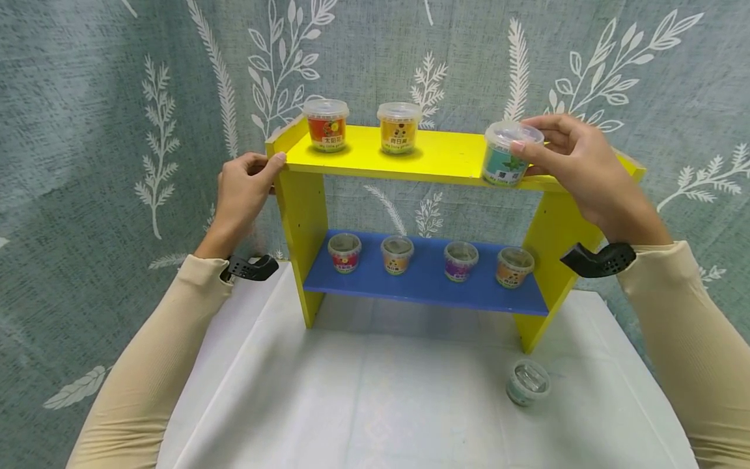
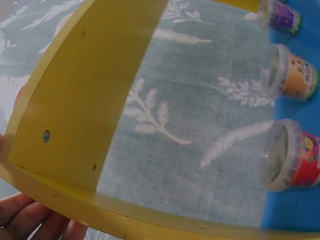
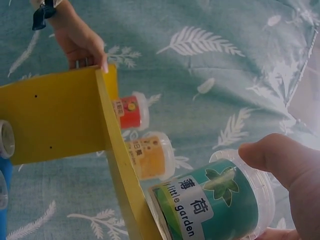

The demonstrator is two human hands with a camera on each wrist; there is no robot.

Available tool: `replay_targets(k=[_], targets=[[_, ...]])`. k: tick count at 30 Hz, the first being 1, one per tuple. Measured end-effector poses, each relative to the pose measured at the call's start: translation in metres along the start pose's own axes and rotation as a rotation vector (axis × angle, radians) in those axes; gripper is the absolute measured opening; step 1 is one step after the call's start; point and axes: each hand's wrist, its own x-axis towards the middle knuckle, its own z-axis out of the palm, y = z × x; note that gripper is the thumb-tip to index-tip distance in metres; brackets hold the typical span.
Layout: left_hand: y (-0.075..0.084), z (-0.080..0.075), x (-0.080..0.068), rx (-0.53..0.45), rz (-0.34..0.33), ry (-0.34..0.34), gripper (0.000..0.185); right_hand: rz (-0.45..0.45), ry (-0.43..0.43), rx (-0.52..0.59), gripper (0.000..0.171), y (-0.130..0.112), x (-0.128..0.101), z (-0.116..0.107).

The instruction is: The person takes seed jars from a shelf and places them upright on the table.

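Note:
My right hand [image 1: 577, 163] grips a lidded plastic tub with a teal label [image 1: 508, 156], thumb on its lid rim and fingers behind. In the right wrist view, a green leaf shows on that tub [image 3: 210, 200], and its base is right at the edge of the yellow top board [image 3: 120, 185]. At the top left corner of the yellow and blue shelf unit [image 1: 301, 234], my left hand [image 1: 243, 192] holds the side panel, thumb over the edge. Its fingers [image 2: 37, 220] show beyond the panel in the left wrist view. A red-labelled tub [image 1: 326, 127] and a yellow-labelled tub [image 1: 399, 128] stand upright on the top board.
Several smaller tubs stand in a row on the blue lower board [image 1: 428, 290], including a purple-labelled one [image 1: 460, 262]. Another clear tub [image 1: 528, 383] rests on the white table [image 1: 351, 404] in front of the unit's right leg. Leaf-patterned cloth [image 1: 375, 65] hangs behind.

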Motion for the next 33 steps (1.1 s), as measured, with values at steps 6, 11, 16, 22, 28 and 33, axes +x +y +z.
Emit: replay_targets(k=[6, 11, 16, 22, 28, 33], targets=[[0.002, 0.000, 0.001, 0.011, -0.006, -0.007, 0.058, -0.025, -0.005, 0.050, 0.053, -0.001, -0.010, 0.000], [0.002, 0.000, -0.001, 0.010, -0.005, -0.007, 0.057, -0.026, 0.000, 0.089, 0.053, -0.001, -0.017, -0.002], [0.002, 0.000, -0.001, 0.017, -0.008, -0.002, 0.057, -0.038, 0.007, 0.117, 0.050, -0.002, -0.023, -0.002], [0.001, 0.000, -0.001, 0.015, -0.009, -0.001, 0.057, -0.020, -0.004, -0.008, 0.054, -0.002, -0.035, -0.002], [0.001, -0.001, -0.001, 0.015, -0.018, -0.011, 0.060, 0.005, -0.014, -0.027, 0.054, 0.002, -0.044, 0.000], [0.002, -0.001, -0.001, 0.008, -0.024, -0.011, 0.060, 0.048, -0.017, -0.092, 0.055, 0.007, -0.052, 0.004]])
